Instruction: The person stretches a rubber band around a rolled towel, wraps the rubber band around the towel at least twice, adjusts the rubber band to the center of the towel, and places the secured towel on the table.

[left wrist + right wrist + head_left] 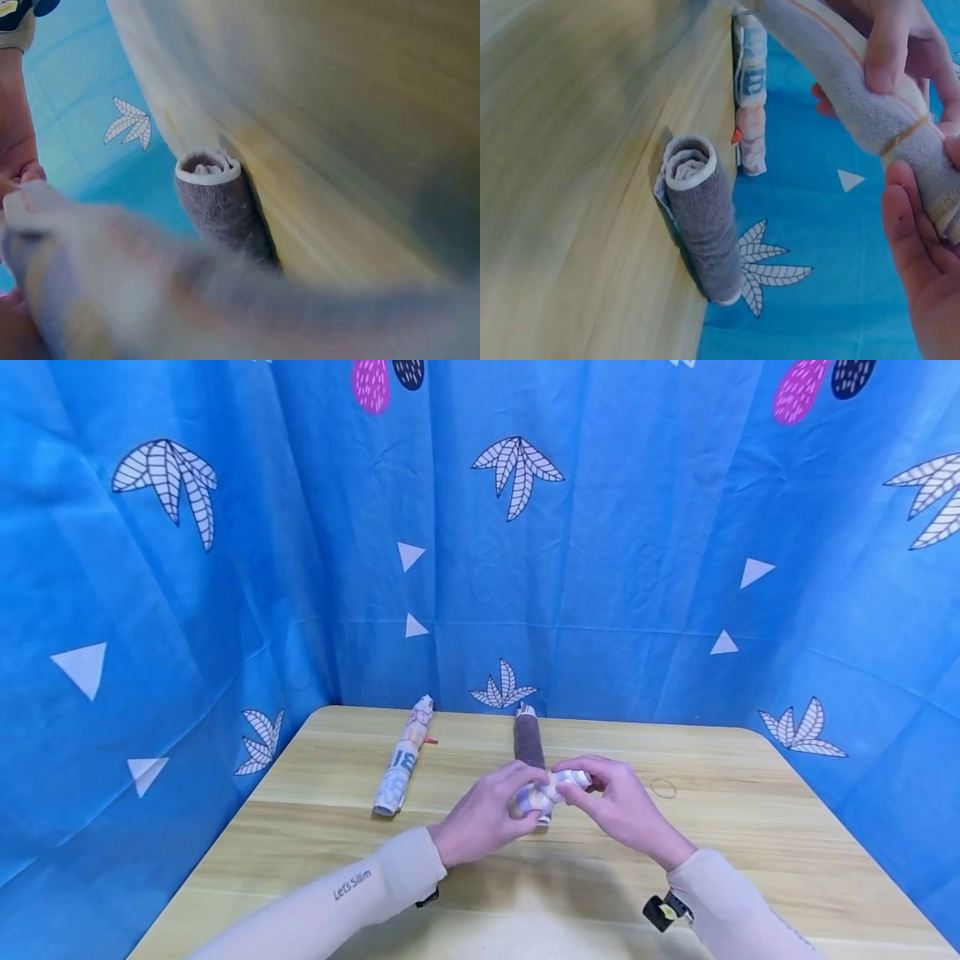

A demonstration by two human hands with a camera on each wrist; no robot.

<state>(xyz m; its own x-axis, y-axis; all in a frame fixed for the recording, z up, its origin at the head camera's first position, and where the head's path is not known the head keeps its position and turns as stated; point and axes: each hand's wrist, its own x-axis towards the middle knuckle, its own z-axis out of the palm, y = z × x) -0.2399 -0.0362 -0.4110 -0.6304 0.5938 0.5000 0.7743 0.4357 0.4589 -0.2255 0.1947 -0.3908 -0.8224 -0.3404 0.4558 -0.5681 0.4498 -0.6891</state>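
Note:
Both hands hold a pale rolled towel (538, 798) with lilac and cream patches, raised off the table. My left hand (495, 810) grips its left part, thumb and fingers around the roll. At the right end, my right hand (618, 797) pinches it between thumb and fingers. A thin tan rubber band (905, 135) circles the roll near the right hand in the right wrist view. Just behind the hands lies a dark grey rolled towel (528, 740) with white edges. In the left wrist view the held towel (112, 277) is blurred and close.
A printed rolled towel (401, 764) lies at the table's left, with a small orange bit (431, 740) at its side. A loose rubber band (663, 788) rests right of my right hand. Blue curtains (630, 543) stand behind the wooden table (712, 827).

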